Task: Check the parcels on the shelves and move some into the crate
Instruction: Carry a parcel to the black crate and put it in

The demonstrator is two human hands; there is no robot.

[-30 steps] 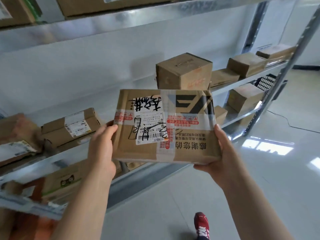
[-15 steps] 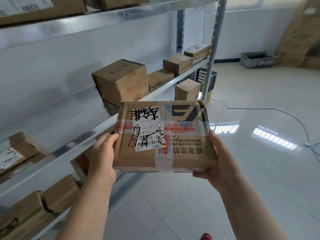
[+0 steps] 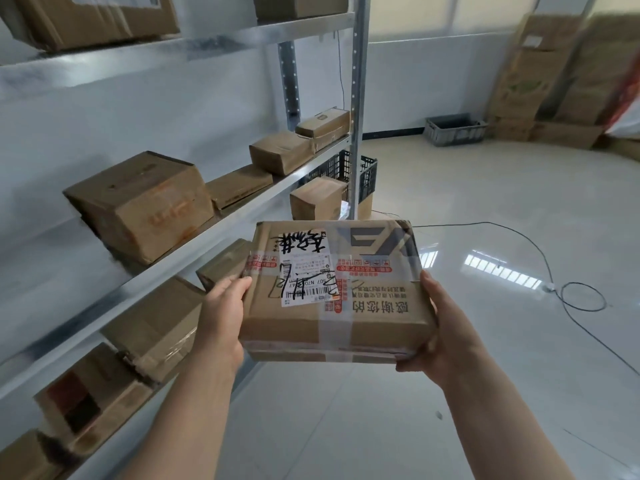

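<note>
My left grip (image 3: 221,320) and right grip (image 3: 440,337) still clasp the taped parcel (image 3: 377,320) by its sides — the view has swung right, showing more floor (image 3: 485,209) beyond the black crate (image 3: 367,174).

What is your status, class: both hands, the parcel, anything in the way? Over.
Left grip and right grip hold the taped parcel by its sides. Black crate behind the shelf post ahead. Cable lies to the right.
</note>
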